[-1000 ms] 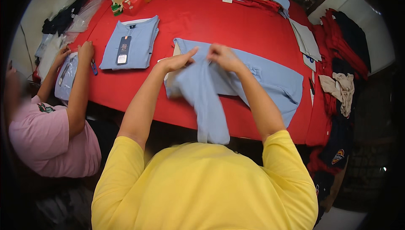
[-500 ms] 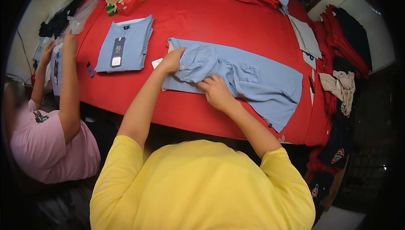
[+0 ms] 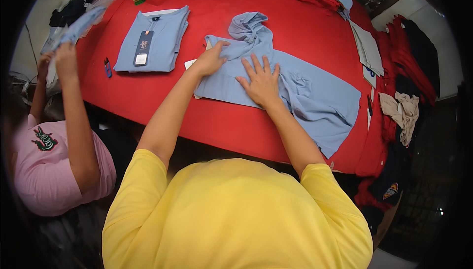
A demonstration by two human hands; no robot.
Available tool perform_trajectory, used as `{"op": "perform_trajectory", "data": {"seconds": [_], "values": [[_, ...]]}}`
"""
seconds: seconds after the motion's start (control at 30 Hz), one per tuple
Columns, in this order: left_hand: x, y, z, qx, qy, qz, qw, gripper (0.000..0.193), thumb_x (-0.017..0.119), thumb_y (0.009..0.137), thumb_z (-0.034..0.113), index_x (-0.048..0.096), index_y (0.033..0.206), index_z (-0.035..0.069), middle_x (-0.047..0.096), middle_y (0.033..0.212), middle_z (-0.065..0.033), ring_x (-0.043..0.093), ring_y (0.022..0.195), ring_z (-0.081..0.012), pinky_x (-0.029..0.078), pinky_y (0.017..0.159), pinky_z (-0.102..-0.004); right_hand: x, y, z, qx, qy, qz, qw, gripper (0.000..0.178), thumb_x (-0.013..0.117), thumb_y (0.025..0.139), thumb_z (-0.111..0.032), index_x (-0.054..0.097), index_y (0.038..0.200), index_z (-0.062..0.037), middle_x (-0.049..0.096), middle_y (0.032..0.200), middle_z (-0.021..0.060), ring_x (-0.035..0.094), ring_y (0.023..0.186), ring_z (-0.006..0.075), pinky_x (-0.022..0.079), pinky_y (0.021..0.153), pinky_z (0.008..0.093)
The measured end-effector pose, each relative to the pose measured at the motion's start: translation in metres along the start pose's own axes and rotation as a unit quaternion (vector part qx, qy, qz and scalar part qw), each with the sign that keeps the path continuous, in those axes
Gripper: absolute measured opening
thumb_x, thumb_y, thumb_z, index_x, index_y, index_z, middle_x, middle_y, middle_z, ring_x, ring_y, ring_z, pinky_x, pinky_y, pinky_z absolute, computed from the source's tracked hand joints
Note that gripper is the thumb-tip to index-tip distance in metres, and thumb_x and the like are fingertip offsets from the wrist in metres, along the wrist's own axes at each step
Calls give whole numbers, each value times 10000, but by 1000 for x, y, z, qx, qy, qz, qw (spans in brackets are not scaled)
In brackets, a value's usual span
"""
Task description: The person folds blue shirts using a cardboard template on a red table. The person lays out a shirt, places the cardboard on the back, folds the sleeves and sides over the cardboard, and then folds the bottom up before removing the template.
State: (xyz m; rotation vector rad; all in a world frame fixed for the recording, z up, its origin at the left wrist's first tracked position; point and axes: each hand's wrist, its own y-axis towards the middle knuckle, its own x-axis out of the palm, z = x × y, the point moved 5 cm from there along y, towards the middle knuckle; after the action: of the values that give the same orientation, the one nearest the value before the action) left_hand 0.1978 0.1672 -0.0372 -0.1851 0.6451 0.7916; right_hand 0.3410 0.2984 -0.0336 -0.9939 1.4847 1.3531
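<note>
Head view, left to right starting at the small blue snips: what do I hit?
Small blue snips → folded blue shirt with a dark tag → partly folded blue shirt, left hand and right hand on it → crumpled beige cloth.
</note>
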Motion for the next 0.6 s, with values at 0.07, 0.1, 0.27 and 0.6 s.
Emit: {"op": "perform_trajectory", "data": {"seconds": [0.07, 0.1, 0.27, 0.6], "values": [[-13, -10, -7, -22, -113, -1, 993, 412, 642, 864, 169, 528, 1239, 41, 602, 1171, -240, 616, 1042, -359, 466, 904, -389, 4, -5, -1, -5, -1, 16, 1000, 600, 519, 897, -552, 463, 1409, -244, 391, 1492, 77, 314, 1378, 363, 217, 1047, 669], [-24, -17, -8, -40, -80, 7, 996, 369, 661, 851, 182, 561, 1174, 36, 612, 1136, -221, 622, 1010, -333, 473, 878, -377, 2, -3, 0, -6, 1, 15, 1000, 601, 522, 898, -546, 459, 1413, -241, 388, 1493, 79, 313, 1379, 362, 216, 1054, 658], [-48, -95, -11, -144, 49, -78, 985, 263, 754, 775, 210, 643, 885, -2, 645, 963, -146, 634, 875, -246, 492, 765, -351, -2, -1, 0, -4, 6, 10, 1000, 601, 525, 900, -537, 453, 1416, -238, 386, 1495, 82, 313, 1378, 365, 221, 1061, 644], [-38, -134, 3, -193, 26, 55, 979, 187, 743, 786, 101, 617, 828, -31, 650, 682, -104, 638, 620, -164, 492, 576, -294, -5, 0, 0, -15, 0, 21, 1000, 603, 541, 894, -524, 456, 1413, -228, 387, 1492, 97, 316, 1371, 373, 226, 1059, 645]]}}
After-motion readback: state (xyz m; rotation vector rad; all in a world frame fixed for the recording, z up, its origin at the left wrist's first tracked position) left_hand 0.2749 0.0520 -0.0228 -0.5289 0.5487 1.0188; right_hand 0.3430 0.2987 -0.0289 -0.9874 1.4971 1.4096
